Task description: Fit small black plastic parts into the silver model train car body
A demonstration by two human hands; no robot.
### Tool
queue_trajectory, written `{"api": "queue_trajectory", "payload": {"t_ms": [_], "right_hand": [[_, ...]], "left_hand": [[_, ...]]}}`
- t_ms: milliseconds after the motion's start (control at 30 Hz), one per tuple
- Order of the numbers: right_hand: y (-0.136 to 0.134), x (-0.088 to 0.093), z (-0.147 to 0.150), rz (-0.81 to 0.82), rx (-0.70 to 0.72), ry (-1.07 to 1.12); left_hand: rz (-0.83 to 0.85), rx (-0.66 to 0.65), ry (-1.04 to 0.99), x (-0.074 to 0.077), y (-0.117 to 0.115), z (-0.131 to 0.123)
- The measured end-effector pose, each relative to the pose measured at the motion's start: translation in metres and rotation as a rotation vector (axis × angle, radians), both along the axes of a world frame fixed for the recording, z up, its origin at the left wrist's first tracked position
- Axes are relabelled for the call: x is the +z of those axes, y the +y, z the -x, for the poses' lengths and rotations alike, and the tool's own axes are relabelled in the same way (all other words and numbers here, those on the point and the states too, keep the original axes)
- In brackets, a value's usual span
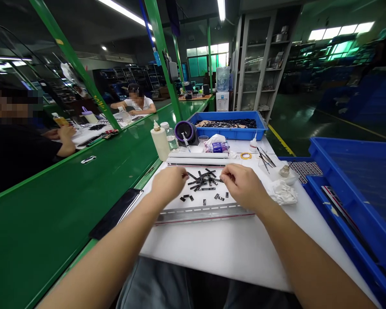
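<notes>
A heap of small black strips [201,181] lies on the white tabletop between my hands. My left hand [170,183] is closed in a pinch at the heap's left edge; a dark strip end shows by its fingertips, but I cannot tell if it is gripped. On the right side, my right hand [242,183] also pinches with thumb and forefinger, and what is between them is too small to name. Several short black pieces [204,202] lie loose nearer to me. In front of them, a long slotted grey metal bar [206,213] with a red line stretches across.
Behind the heap lie long white bars [197,156]. Farther back are a cream bottle [160,143], a tissue pack [217,146], yellow tape [246,156], tweezers [267,158] and a blue bin [228,134] of dark parts. Blue crates [357,171] stand at right. Two people sit left, beyond a green bench [116,171].
</notes>
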State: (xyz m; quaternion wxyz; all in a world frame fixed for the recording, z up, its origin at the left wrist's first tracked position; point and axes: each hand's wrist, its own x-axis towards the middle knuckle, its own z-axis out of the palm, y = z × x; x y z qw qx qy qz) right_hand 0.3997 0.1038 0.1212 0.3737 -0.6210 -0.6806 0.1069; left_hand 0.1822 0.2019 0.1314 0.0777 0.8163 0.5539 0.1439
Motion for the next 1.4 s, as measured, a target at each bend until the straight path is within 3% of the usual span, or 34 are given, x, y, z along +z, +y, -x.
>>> {"api": "queue_trajectory", "payload": {"t_ms": [67, 133, 300, 533, 767, 933, 1100, 1200, 1400], "right_hand": [[0.004, -0.003, -0.009, 0.299, -0.075, -0.246], [0.009, -0.009, -0.015, 0.484, -0.109, -0.345], [0.017, -0.026, -0.016, 0.542, -0.086, -0.369], [0.017, -0.019, -0.015, 0.478, -0.162, -0.344], [0.016, -0.018, -0.011, 0.236, -0.140, -0.148], [0.017, -0.021, -0.008, 0.069, -0.081, 0.064], [0.016, -0.019, 0.003, 0.178, 0.112, 0.586], [0.014, -0.017, 0.009, 0.215, 0.205, 0.753], [0.014, -0.019, 0.011, 0.205, 0.258, 1.035]], "left_hand": [[0.026, 0.063, 0.070, -0.009, 0.019, 0.019], [0.055, 0.070, 0.125, -0.015, 0.031, 0.033], [0.040, -0.022, 0.179, -0.024, 0.030, 0.022], [0.140, -0.387, 0.183, -0.031, 0.014, -0.034], [0.306, -0.434, 0.160, -0.038, 0.035, -0.051], [0.313, -0.406, -0.082, -0.023, 0.021, -0.040], [0.409, -0.343, -0.353, -0.004, -0.011, -0.028], [0.456, -0.300, -0.438, 0.001, -0.023, -0.026], [0.499, -0.267, -0.507, 0.008, -0.030, -0.026]]}}
